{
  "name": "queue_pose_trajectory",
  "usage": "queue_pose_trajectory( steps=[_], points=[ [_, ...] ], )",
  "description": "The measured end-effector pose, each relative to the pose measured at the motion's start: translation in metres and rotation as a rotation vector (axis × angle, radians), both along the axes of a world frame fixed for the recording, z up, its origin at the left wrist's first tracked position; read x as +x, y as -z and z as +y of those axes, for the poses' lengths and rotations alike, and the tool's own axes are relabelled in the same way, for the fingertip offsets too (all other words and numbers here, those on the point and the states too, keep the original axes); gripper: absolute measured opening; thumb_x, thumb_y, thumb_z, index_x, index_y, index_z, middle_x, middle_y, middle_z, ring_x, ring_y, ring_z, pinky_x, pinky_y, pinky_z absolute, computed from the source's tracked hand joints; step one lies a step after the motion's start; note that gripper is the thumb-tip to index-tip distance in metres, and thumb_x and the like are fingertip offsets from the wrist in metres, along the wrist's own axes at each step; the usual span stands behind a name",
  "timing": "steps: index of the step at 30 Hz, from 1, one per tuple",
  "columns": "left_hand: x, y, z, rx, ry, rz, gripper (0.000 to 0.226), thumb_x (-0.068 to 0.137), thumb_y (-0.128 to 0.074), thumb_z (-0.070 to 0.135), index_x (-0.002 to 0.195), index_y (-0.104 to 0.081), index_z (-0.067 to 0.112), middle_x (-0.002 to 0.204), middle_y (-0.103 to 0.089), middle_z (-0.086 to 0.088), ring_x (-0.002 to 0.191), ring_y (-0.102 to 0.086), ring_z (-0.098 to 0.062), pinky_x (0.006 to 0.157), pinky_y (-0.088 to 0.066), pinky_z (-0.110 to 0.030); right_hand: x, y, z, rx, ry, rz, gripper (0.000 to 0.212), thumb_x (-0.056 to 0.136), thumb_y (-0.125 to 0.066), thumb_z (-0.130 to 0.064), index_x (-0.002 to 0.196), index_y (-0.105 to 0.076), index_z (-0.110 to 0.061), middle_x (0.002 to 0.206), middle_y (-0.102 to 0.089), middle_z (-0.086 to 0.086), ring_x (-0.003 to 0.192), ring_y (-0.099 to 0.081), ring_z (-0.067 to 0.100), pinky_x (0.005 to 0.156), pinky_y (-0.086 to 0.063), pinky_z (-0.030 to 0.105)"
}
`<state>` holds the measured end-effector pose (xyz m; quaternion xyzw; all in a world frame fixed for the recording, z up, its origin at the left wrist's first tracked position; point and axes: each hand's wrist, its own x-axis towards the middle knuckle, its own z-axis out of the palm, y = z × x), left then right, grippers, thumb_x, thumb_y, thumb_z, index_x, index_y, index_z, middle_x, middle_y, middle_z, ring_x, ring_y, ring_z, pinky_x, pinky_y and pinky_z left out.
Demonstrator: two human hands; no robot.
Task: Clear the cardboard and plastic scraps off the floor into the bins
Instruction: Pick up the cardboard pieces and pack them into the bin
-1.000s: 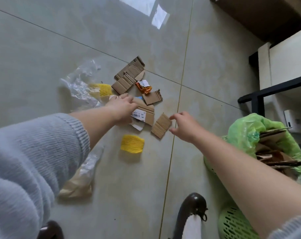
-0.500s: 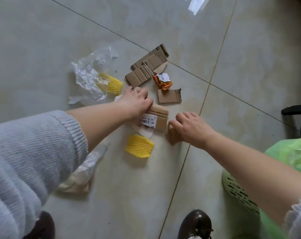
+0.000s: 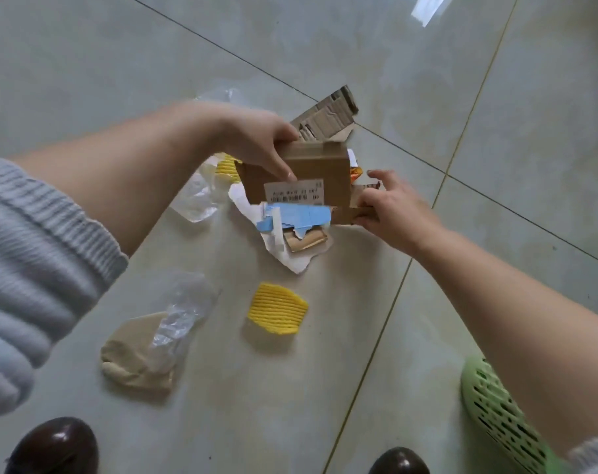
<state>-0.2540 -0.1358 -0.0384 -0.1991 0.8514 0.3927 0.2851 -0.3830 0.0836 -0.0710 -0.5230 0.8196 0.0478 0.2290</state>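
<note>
A: Supporting surface?

B: Glossy grey tiled floor point(image 3: 325, 388) with thin grout lines.

A: Items lying directly on it, referenced to the yellow ribbed scrap point(image 3: 277, 308)?

B: Left of it: clear plastic film point(image 3: 184, 311) overlapping a beige scrap point(image 3: 133, 354). Beyond it: crumpled plastic point(image 3: 196, 196) and corrugated cardboard point(image 3: 328, 118). Right of it: green perforated bin point(image 3: 496, 408).

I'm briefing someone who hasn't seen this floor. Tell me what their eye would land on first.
First, the left hand at centre, holding up a labelled cardboard piece with torn blue and white paper hanging below it, while the right hand grips a smaller cardboard scrap beside it. Next, the bright yellow ridged piece lying alone on the tile below them. A green perforated bin sits at the lower right edge.
</note>
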Motion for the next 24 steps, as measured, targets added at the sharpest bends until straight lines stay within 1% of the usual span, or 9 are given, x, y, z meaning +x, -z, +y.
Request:
queue_pose_trajectory(
  steps=[3,5,9,12,14,17,20,22,24],
  points=[
    [-0.011,0.016,0.001,-0.050,-0.214,0.150,0.022,0.080,-0.071,0.024,0.098,-0.059,0.020,0.094,-0.063,-0.003,0.075,-0.060,-0.014,0.059,-0.047,-0.023,-0.006,0.004,-0.008,0.094,0.004,0.013,0.031,0.082,-0.066,-0.035,0.109,-0.062,-0.019,0.132,-0.044,0.011,0.118,-0.045,0.033,0.095,-0.041,0.039],
    [-0.018,0.030,0.006,-0.173,-0.290,0.229,0.019,0.080,-0.069,0.030,0.090,-0.056,0.020,0.095,-0.056,-0.003,0.087,-0.052,-0.018,0.067,-0.039,-0.028,-0.005,0.007,-0.008,0.121,-0.038,0.067,0.035,0.083,-0.064,-0.036,0.112,-0.060,-0.018,0.123,-0.047,0.012,0.113,-0.045,0.033,0.092,-0.038,0.039],
    [-0.030,0.056,0.012,-0.330,-0.369,0.215,0.036,0.077,-0.066,0.046,0.100,-0.060,0.019,0.108,-0.057,-0.012,0.110,-0.046,-0.031,0.093,-0.041,-0.041,0.002,0.008,-0.005,0.080,-0.015,0.077,0.036,0.083,-0.064,-0.027,0.112,-0.052,-0.008,0.120,-0.045,0.015,0.106,-0.045,0.034,0.083,-0.037,0.037],
    [-0.037,0.063,0.017,-0.406,-0.403,0.162,0.043,0.076,-0.067,0.043,0.108,-0.060,0.016,0.116,-0.054,-0.016,0.116,-0.045,-0.037,0.093,-0.042,-0.044,0.007,0.010,-0.001,0.039,0.077,0.012,0.039,0.084,-0.065,-0.022,0.115,-0.046,-0.010,0.120,-0.042,0.014,0.097,-0.051,0.035,0.072,-0.036,0.033],
    [-0.040,0.065,0.018,-0.423,-0.426,0.146,0.043,0.074,-0.068,0.038,0.108,-0.060,0.013,0.116,-0.056,-0.018,0.114,-0.047,-0.038,0.088,-0.043,-0.040,0.011,0.011,0.001,0.008,0.175,-0.055,0.051,0.082,-0.066,-0.020,0.127,-0.041,-0.017,0.122,-0.042,0.013,0.100,-0.052,0.036,0.076,-0.039,0.034],
    [-0.043,0.063,0.019,-0.309,-0.487,0.174,0.043,0.075,-0.069,0.031,0.111,-0.055,0.013,0.115,-0.058,-0.014,0.108,-0.053,-0.031,0.079,-0.040,-0.031,0.013,0.017,0.007,0.003,0.271,-0.110,0.074,0.082,-0.065,-0.014,0.144,-0.026,-0.027,0.127,-0.046,0.012,0.111,-0.051,0.036,0.088,-0.042,0.039],
    [-0.043,0.052,0.019,-0.117,-0.637,0.250,0.045,0.077,-0.071,0.025,0.115,-0.051,0.011,0.113,-0.059,-0.010,0.096,-0.058,-0.024,0.071,-0.044,-0.029,0.014,0.014,0.016,-0.070,0.317,-0.136,0.050,0.084,-0.060,-0.014,0.131,-0.047,-0.023,0.123,-0.058,0.008,0.112,-0.053,0.030,0.084,-0.040,0.034],
    [-0.035,0.037,0.014,0.138,-0.768,0.319,0.050,0.079,-0.071,0.020,0.122,-0.047,0.012,0.108,-0.058,-0.005,0.086,-0.062,-0.018,0.066,-0.055,-0.030,0.015,0.004,0.019,-0.140,0.411,-0.157,0.032,0.086,-0.059,-0.017,0.118,-0.057,-0.018,0.110,-0.065,0.008,0.099,-0.057,0.027,0.073,-0.039,0.030],
    [-0.021,0.023,0.000,0.383,-0.783,0.353,0.044,0.082,-0.069,0.016,0.122,-0.051,0.012,0.103,-0.062,-0.004,0.087,-0.067,-0.018,0.073,-0.060,-0.039,0.018,-0.006,0.018,-0.228,0.587,-0.221,0.023,0.086,-0.058,-0.019,0.108,-0.059,-0.018,0.096,-0.066,0.006,0.085,-0.058,0.023,0.068,-0.042,0.030]
  ],
)
